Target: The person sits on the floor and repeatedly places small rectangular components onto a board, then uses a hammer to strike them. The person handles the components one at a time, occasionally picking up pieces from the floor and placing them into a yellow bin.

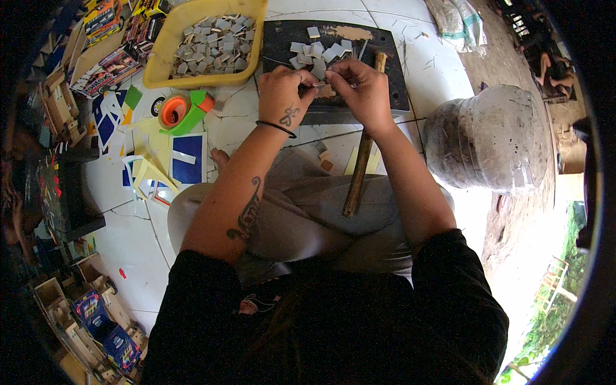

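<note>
My left hand (287,91) is closed in a pinch over the near side of a black board (399,90). Between its thumb and fingertips is a small flat grey piece (318,84). Opposite, my right hand (363,88) has its thumb and finger pressed together close to that piece; anything in this pinch is too small to make out. Beyond my fingers, several loose square grey pieces (313,49) lie on the board. A wooden stick (360,176) runs beneath my right wrist, from the board to my crossed legs; my hand hides part of it.
A yellow basin (156,67) of similar grey pieces stands far left. Nearer are a green tape dispenser (201,110) and paper offcuts (154,172). Wooden toy bodies (115,308) line the lower left. A large cloudy plastic container (487,141) stands at the right.
</note>
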Motion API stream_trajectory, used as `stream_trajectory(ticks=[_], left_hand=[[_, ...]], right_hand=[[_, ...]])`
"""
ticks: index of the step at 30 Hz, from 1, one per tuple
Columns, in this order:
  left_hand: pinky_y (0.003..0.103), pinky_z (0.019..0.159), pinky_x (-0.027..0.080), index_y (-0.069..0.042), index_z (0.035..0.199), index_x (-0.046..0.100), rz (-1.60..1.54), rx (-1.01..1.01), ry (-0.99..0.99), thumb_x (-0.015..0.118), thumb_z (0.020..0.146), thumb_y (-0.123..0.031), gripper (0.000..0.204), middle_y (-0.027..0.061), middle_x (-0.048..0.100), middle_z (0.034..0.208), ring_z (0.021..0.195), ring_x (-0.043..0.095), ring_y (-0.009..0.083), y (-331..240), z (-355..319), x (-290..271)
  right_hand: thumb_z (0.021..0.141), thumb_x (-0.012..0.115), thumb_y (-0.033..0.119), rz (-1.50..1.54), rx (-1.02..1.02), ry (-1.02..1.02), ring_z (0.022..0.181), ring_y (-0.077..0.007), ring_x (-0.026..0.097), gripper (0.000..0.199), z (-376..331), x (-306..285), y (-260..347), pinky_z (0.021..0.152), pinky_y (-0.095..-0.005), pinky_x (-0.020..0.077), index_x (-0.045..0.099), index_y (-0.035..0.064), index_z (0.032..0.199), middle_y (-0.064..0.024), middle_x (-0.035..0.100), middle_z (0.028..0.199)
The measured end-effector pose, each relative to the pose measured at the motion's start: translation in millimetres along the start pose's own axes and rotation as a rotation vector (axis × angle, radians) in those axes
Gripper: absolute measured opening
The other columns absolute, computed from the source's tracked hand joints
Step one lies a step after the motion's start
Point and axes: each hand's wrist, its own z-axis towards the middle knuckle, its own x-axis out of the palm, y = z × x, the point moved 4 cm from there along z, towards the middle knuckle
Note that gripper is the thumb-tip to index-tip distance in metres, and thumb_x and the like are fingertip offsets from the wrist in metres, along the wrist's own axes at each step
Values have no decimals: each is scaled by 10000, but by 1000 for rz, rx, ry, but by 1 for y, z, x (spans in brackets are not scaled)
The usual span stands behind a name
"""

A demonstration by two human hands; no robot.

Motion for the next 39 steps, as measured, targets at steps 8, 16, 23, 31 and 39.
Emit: stream_trajectory(ticks=[8, 16, 23, 31, 39], left_hand=[[390, 706, 466, -81, 792, 666, -27, 1, 1, 758, 656, -165, 185, 95, 633, 768, 763, 603, 286, 2, 0, 1], [391, 791, 373, -131, 778, 686, -62, -60, 38, 724, 692, -184, 108, 20, 662, 756, 815, 576, 214, 6, 1, 3], [393, 803, 369, -131, 785, 687, -28, -43, 36, 723, 699, -203, 118, 23, 660, 755, 819, 578, 214, 6, 0, 4], [398, 814, 366, -133, 804, 685, -25, -62, 63, 724, 698, -201, 132, 30, 653, 771, 831, 576, 216, 8, 0, 5], [399, 818, 366, -136, 797, 685, -20, -62, 63, 725, 697, -203, 128, 30, 651, 759, 822, 577, 216, 6, 0, 4]], right_hand=[[815, 666, 70, -73, -43, 40, 686, -107, 635, 97, 4, 0, 7, 611, -245, 515, 624, -5, 859, -68, 656, 733], [820, 659, 77, -35, 43, 34, 677, -94, 624, 91, 7, 1, 6, 610, -238, 501, 624, -3, 846, -63, 652, 725], [826, 658, 88, -41, 29, 26, 679, -82, 622, 98, 6, 2, 2, 609, -232, 496, 620, -3, 833, -60, 656, 726], [828, 656, 92, -46, -13, 32, 679, -94, 638, 111, 6, 2, 3, 607, -233, 503, 615, -10, 840, -75, 661, 719], [766, 686, 110, -2, -14, -11, 573, -204, 624, 133, 6, 1, 3, 541, -297, 481, 637, 9, 837, -141, 646, 735]])
